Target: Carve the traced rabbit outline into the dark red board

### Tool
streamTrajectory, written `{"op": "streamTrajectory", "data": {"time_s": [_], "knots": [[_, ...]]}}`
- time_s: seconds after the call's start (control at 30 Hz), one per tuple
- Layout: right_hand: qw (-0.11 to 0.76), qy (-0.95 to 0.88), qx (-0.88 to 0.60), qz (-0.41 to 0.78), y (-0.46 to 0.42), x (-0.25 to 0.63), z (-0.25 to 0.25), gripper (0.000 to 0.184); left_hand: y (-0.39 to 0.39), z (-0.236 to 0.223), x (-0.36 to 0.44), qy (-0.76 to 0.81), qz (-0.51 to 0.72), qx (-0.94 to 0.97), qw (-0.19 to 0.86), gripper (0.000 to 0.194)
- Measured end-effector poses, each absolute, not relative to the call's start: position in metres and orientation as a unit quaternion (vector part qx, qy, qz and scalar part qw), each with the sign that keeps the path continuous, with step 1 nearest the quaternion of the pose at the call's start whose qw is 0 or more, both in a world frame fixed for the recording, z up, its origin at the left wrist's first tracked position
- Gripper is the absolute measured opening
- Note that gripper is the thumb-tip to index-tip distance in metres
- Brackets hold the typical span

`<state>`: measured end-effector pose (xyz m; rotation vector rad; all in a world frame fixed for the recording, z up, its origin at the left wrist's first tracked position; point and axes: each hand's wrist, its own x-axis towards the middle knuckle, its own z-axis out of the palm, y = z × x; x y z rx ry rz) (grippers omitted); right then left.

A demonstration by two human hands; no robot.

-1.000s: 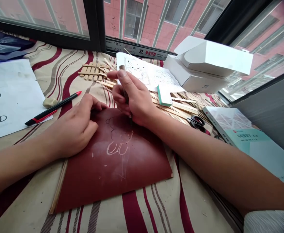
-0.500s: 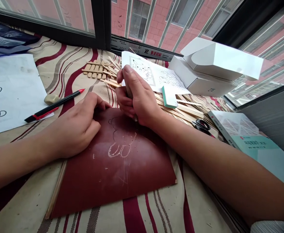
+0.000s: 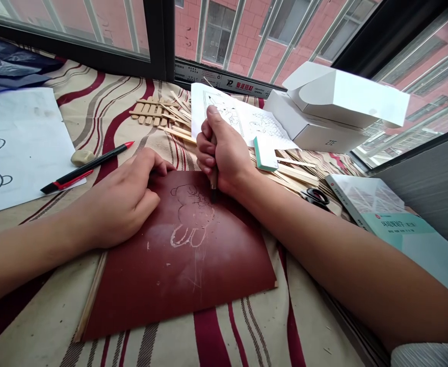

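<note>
A dark red board (image 3: pixel 178 275) lies on the striped cloth, with a pale scratched outline of a small animal (image 3: pixel 191 216) on it. My right hand (image 3: pixel 224 153) is wrapped in a fist round a thin carving tool (image 3: pixel 213 181), whose tip touches the board at the outline's upper right. My left hand (image 3: pixel 122 201) rests curled on the board's upper left corner, fingers bent under, pressing it down with nothing held.
A red and black pen (image 3: pixel 86 168) and an eraser (image 3: pixel 81 157) lie left, beside a white sheet with a drawing (image 3: pixel 13 148). Wooden sticks (image 3: pixel 158 114), a printed sheet (image 3: pixel 242 120), white boxes (image 3: pixel 334 109), scissors (image 3: pixel 315 196) and a book (image 3: pixel 395 224) sit behind and right.
My right hand has shifted a little right along the outline's top, and more of the tool's shaft shows below the fist. My left hand has stayed put.
</note>
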<state>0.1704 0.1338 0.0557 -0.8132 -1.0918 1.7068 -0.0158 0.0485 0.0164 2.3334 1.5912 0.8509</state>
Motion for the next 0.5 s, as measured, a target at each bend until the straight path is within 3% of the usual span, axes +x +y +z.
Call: {"op": "streamTrajectory", "data": {"time_s": [0.5], "knots": [[0.534, -0.520, -0.332, 0.578, 0.1264, 0.1621, 0.0506, 0.055, 0.0495, 0.0136, -0.0183, 0.547, 0.272, 0.785, 0.099, 0.030]]}}
